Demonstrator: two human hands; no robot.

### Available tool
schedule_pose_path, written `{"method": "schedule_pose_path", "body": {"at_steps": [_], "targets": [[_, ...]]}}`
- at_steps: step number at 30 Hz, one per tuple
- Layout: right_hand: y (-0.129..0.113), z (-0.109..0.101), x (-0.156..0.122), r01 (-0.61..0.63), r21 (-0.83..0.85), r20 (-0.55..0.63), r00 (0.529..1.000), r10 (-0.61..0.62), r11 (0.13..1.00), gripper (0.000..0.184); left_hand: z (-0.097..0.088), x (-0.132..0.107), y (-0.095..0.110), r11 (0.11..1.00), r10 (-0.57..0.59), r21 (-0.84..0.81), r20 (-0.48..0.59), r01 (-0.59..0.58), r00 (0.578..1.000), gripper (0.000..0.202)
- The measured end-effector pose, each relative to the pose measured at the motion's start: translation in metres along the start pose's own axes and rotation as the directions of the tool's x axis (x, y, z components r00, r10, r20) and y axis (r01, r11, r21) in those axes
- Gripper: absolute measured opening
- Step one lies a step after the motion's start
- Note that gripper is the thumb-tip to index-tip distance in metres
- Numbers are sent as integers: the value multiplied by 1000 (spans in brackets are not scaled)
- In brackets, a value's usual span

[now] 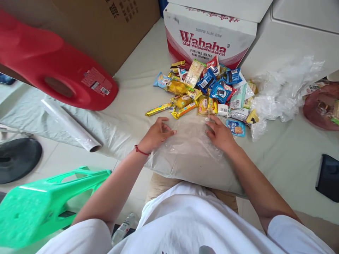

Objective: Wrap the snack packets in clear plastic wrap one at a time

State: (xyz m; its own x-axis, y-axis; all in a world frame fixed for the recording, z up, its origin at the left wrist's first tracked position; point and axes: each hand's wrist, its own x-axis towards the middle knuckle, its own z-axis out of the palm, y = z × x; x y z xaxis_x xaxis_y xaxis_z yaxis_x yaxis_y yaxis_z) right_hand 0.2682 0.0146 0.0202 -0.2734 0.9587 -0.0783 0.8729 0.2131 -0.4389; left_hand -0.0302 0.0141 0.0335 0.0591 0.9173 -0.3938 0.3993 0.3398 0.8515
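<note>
A clear plastic bag point(189, 137) lies flat on the cloth-covered surface in front of me, between my two hands. My left hand point(159, 133) is at the bag's left side, its fingers loosely curved and apart from the thumb. On the other side, my right hand point(221, 133) rests with spread fingertips on the bag's right edge. Just beyond the bag is a pile of wrapped snacks point(203, 84) in yellow, blue and red packets. A small blue snack packet point(235, 127) lies right of my right hand.
Behind the snacks stands a white and red Wahaha carton point(209, 38). Crumpled clear plastic point(280, 95) and a reddish bowl point(317, 107) are on the right, with a black phone-like object point(328, 178) nearer. Leftward are a red jug point(58, 63), a film roll point(71, 125) and a green stool point(47, 204).
</note>
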Motion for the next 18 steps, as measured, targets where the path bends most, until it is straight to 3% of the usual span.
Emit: {"method": "schedule_pose_path", "body": {"at_steps": [4,8,11,15,17,18], "targets": [[-2,7,-8,-20,27,-37,999,21,999,43,-2,-15,-4,981,-133,-152,-55,124,990,80],[-4,5,-15,-33,14,-38,999,34,999,43,8,-37,-4,982,-144,-120,40,148,989,90],[-1,-1,-32,-32,-18,9,999,32,999,42,0,-44,-17,980,-128,-147,54,135,990,76],[1,-5,-69,-50,-73,98,994,57,996,46,-23,-45,-31,989,-121,-106,-146,106,982,66],[-2,-6,-85,-54,-89,88,994,62,995,45,-25,-51,-23,998,-54,20,-338,64,940,59],[-5,-7,-91,-58,-93,66,996,64,994,43,-23,-58,-14,993,25,111,-445,27,895,53]]}}
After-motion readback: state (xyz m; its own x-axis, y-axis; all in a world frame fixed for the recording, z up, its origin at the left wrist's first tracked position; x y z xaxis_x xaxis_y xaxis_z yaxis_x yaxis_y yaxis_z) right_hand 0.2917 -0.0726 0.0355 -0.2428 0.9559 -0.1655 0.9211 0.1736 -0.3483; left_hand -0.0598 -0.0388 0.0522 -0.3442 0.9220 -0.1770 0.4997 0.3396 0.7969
